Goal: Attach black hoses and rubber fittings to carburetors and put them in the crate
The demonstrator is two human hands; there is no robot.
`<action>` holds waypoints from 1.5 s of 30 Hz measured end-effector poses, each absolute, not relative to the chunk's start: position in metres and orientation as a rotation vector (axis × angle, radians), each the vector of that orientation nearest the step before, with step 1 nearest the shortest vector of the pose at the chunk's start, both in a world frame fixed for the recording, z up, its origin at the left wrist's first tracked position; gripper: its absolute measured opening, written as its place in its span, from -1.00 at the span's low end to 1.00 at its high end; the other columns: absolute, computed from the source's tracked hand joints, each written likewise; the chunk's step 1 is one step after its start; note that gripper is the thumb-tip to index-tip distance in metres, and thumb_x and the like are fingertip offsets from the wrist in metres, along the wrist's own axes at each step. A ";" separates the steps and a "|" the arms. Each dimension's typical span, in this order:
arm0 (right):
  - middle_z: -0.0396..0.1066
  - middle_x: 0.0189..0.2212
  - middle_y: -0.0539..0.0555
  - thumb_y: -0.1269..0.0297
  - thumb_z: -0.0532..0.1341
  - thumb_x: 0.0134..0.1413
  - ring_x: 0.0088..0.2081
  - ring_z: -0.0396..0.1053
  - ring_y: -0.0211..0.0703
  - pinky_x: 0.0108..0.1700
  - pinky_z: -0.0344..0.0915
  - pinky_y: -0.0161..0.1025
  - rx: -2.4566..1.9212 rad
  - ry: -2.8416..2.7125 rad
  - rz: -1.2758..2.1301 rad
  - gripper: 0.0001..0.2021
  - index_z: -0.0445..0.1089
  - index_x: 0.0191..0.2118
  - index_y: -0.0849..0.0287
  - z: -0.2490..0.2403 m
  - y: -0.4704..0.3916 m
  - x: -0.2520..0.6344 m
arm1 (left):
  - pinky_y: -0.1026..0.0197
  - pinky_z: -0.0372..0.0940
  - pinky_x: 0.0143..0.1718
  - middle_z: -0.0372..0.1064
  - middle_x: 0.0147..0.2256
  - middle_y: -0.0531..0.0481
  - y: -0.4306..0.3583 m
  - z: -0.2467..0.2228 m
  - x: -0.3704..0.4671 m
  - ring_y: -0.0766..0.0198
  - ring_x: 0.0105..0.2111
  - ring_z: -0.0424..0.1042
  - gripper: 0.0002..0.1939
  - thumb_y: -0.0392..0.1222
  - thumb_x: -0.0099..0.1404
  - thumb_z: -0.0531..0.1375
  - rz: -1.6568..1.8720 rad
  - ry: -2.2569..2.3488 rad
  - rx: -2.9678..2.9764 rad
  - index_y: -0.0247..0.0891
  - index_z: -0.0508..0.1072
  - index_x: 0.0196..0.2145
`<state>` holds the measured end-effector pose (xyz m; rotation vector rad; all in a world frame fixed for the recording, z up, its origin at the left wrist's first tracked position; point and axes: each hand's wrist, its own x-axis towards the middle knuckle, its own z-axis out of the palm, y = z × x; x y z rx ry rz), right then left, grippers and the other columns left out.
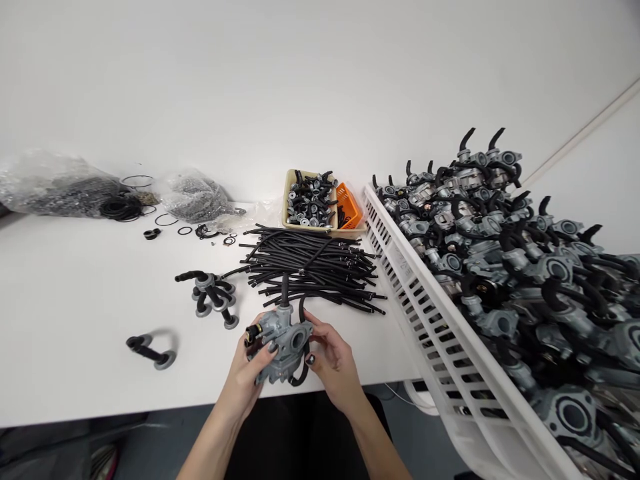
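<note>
Just above the table's front edge, a grey metal carburetor (281, 343) is held up in front of me. My left hand (245, 373) grips its left side, the thumb across the front of the body. On the other side, my right hand (333, 363) has its fingers curled at the flange and its thumb by a black hose (306, 370) that loops down the carburetor's right side. A short black tube (285, 291) stands upright on top. Fingertips behind the carburetor are hidden.
A pile of black hoses (310, 270) lies behind the carburetor. Small capped tubes fill a cream bin (290, 179) beside an orange basket (350, 203); more tubes (213, 293) stand at left. Many carburetors (495, 267) overfill a white crate (425, 303) at right. Plastic bags (193, 193) sit along the wall.
</note>
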<state>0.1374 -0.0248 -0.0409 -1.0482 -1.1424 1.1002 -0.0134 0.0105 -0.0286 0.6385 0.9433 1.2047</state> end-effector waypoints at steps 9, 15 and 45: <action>0.31 0.19 0.25 -0.10 0.35 -0.04 0.28 0.15 0.11 0.20 0.13 0.02 -0.999 -1.089 1.130 -0.59 0.31 -0.21 0.06 -0.046 -0.025 0.135 | 0.13 0.40 -0.14 0.53 -0.14 -0.18 0.013 -0.040 -0.019 -0.11 -0.01 0.44 -0.24 0.03 -0.18 0.48 1.134 1.001 0.563 -0.24 0.45 -0.01; 0.24 0.19 0.23 -0.08 0.35 -0.03 0.12 0.32 0.05 0.13 0.24 -0.04 -0.971 -1.134 1.015 -0.62 0.33 -0.22 0.06 -0.045 -0.024 0.135 | 0.07 0.41 -0.10 0.52 -0.10 -0.19 0.013 -0.041 -0.021 -0.17 0.01 0.43 -0.23 0.04 -0.15 0.46 1.121 0.989 0.577 -0.24 0.44 0.03; 0.05 0.34 0.15 0.07 0.57 -0.47 0.34 0.03 0.16 0.30 0.02 0.11 -0.696 -1.383 1.302 0.22 -0.12 0.35 -0.23 -0.044 -0.028 0.139 | 0.29 0.39 -0.36 0.58 -0.44 0.05 0.017 -0.020 -0.027 0.18 -0.39 0.56 -0.75 -0.04 -0.04 0.42 0.963 1.026 0.446 -0.22 0.59 -0.41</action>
